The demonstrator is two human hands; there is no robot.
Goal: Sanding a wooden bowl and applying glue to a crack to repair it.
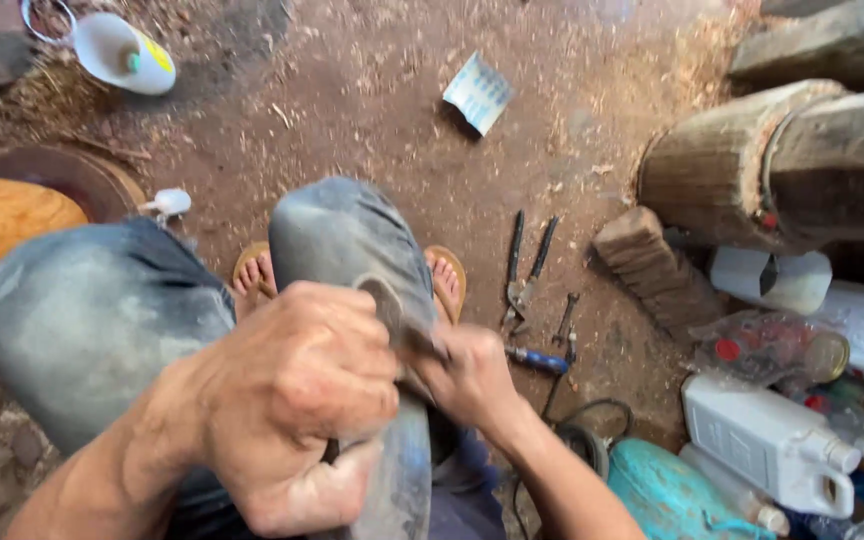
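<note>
Both hands work close together over the lap. The left hand [287, 400] is closed in a tight grip around a dark, curved metal blade [402, 480] that runs down between the knees. The right hand [467, 375] is also closed, gripping a small grey tool [392, 310] pressed against the upper part of the blade; what kind of tool it is I cannot tell, as the frame is blurred there.

The main risk, as I judge it, is a slip. The blade looks smooth and worn, the fingers of the left hand wrap right beside its edge, and a skid of the tool could carry the right hand onto it. The thighs sit directly under the work, covered only by faded, dusty trousers [92, 310], and the feet [252, 280] in open sandals lie just beyond.

Further out, the floor [372, 110] is packed reddish earth strewn with sawdust and chips. Pliers [524, 280] and a blue-handled screwdriver [537, 360] lie near the right foot. To the right stand white plastic jugs [767, 440], a teal container [667, 495], a rough wooden block [652, 265] and a thick, bark-faced log [742, 165]. At the far left lies an overturned white bottle [122, 52].
</note>
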